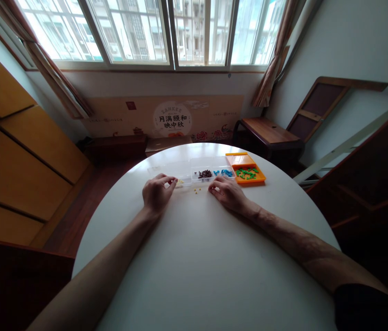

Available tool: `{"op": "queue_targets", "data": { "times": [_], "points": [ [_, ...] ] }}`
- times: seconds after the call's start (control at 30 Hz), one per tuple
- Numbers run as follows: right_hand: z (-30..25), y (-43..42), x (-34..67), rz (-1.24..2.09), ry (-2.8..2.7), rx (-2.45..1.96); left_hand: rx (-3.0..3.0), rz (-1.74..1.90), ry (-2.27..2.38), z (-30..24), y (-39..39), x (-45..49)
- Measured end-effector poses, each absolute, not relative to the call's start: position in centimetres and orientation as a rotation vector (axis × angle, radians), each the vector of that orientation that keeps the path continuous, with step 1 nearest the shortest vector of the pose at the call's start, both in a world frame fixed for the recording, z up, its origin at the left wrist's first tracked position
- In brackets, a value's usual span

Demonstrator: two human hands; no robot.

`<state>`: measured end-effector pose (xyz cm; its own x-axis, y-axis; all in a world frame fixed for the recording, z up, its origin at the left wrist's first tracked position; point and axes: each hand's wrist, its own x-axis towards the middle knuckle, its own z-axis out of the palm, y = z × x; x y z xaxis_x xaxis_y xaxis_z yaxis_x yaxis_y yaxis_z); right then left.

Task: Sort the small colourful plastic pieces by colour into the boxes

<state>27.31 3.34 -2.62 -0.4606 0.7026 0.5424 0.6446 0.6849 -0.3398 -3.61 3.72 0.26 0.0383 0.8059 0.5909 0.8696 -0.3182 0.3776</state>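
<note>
My left hand (pixel 158 193) is closed in a pinch over the front edge of a clear plastic box (pixel 187 180), beside small yellow pieces (pixel 180 182) in it. What lies between the fingertips is too small to make out. My right hand (pixel 228 193) rests on the table, fingers curled together, in front of a clear compartment of blue pieces (pixel 223 173). Anything in its fingertips is hidden. Several loose yellow beads (pixel 195 190) lie on the tabletop between the hands. Dark brown pieces (pixel 205 174) fill part of the compartment left of the blue ones.
An orange box (pixel 260 178) with its lid open holds green pieces (pixel 246 174) at the right end of the row. Everything stands on a round white table (pixel 194 266). A wooden chair (pixel 271 131) and a printed cardboard panel (pixel 138 115) are beyond it, below the window.
</note>
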Motion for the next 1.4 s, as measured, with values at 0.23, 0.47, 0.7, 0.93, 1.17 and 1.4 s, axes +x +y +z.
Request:
{"op": "queue_targets", "data": {
  "times": [0.23, 0.47, 0.7, 0.93, 1.17, 1.4],
  "points": [
    [-2.7, 3.4, 27.0, 0.149, -2.176, -1.006, -2.379, -1.264, -1.565, 1.0, 2.4, -2.4],
    [-1.5, 2.8, 26.6, 0.310, -2.183, -0.708, -2.983, -1.412, -1.248, 0.2, 1.0, 0.0],
    [-0.9, 2.2, 26.6, 0.309, -2.224, -0.603, -3.138, -1.582, -1.272, -0.3, 1.2, 0.7],
    [-0.8, 2.1, 26.8, 0.357, -2.240, -0.612, -3.231, -1.546, -1.380, -0.6, 1.4, 0.8],
    [-0.8, 2.1, 26.8, 0.324, -2.254, -0.642, -3.268, -1.513, -1.406, -0.3, 1.2, 0.8],
    [-0.8, 2.2, 26.9, 0.291, -2.249, -0.667, -3.295, -1.496, -1.396, 0.1, 0.9, 0.8]
  ]
}}
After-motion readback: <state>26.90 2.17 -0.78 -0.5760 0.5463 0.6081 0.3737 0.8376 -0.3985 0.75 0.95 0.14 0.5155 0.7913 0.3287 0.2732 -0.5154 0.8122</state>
